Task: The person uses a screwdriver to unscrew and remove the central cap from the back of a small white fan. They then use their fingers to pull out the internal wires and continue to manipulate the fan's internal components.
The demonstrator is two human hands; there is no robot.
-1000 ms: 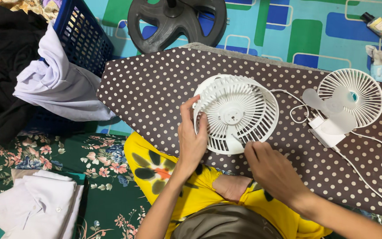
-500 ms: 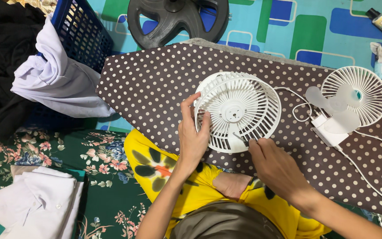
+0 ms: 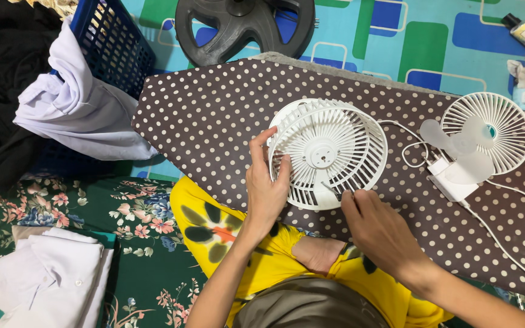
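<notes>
The white fan housing (image 3: 328,153) lies face-down on the brown polka-dot board (image 3: 214,115), near its front edge. The left hand (image 3: 267,185) grips the housing's left rim, fingers curled around the grille. The right hand (image 3: 379,228) pinches a thin dark tool (image 3: 332,191) against the lower grille, fingers closed; a detached front grille (image 3: 487,130) and blade (image 3: 457,146) lie to the right.

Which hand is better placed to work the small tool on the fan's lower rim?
Right. The right hand already has the thin tool at the lower rim of the white fan housing, while the left hand grips its left edge, apparently steadying it.
</notes>
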